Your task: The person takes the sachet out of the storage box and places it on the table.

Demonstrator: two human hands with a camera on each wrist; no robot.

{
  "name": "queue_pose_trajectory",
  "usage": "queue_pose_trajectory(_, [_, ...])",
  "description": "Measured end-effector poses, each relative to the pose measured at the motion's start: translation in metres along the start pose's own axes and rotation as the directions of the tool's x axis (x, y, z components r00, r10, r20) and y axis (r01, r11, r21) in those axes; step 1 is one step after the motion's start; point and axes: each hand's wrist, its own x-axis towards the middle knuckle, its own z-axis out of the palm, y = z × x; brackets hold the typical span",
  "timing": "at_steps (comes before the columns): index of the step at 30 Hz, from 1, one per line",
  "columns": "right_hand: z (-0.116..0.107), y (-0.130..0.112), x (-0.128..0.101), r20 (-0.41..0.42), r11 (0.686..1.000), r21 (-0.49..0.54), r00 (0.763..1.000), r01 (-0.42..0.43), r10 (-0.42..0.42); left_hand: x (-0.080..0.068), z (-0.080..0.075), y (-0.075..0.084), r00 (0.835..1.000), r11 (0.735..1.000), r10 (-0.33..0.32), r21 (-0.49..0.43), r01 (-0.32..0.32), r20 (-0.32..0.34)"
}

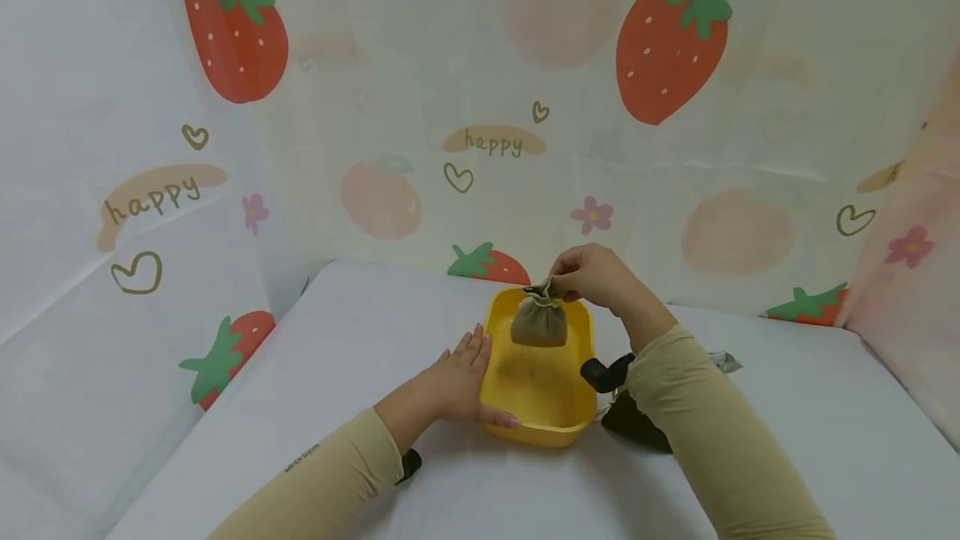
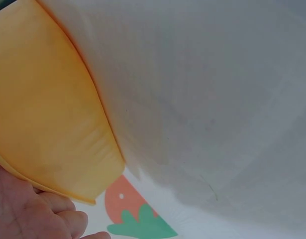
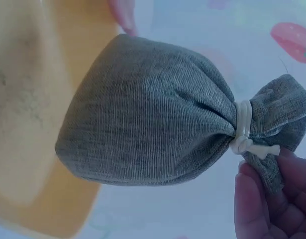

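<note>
A small grey-brown cloth pouch [image 1: 539, 325] hangs over the far half of a yellow plastic tub [image 1: 534, 398]. My right hand [image 1: 597, 280] pinches its gathered neck between thumb and fingers. In the right wrist view the pouch [image 3: 148, 112] looks rounded and full, tied with a knotted white cord [image 3: 245, 129] just beside the gripping fingers. My left hand [image 1: 459, 386] rests along the tub's left rim, fingers extended and thumb at the near corner. The left wrist view has the tub's outer wall [image 2: 48, 99], with the left fingers [image 2: 68, 219] at the rim.
To the right of the tub lies a dark bag [image 1: 636, 425] with a pale cord, partly covered by the right sleeve. A greyish cloth end [image 1: 726, 362] shows beyond that sleeve. A strawberry-printed sheet [image 1: 480, 207] stands behind the white tabletop [image 1: 450, 490].
</note>
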Motion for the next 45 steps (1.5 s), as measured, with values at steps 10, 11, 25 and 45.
queue_pose_trajectory(10, [-0.026,-0.004,-0.027,-0.004,1.0,-0.01,1.0,0.025,-0.025,0.001,0.004,-0.001,1.0,1.0,-0.019,0.0,0.019,0.016])
queue_pose_trajectory(11, [-0.03,-0.004,-0.03,-0.01,0.999,-0.003,0.999,0.032,-0.032,0.001,0.005,0.0,1.0,1.0,-0.019,-0.004,0.019,0.014])
queue_pose_trajectory(25, [-0.09,0.014,-0.088,-0.16,0.998,-0.063,0.987,0.021,-0.031,-0.003,0.005,0.0,0.999,0.999,-0.046,0.009,0.046,0.015])
queue_pose_trajectory(45, [-0.143,0.093,-0.148,-0.331,0.989,0.043,0.932,-0.143,0.149,-0.005,0.001,-0.001,0.998,0.998,-0.067,0.002,0.067,0.01])
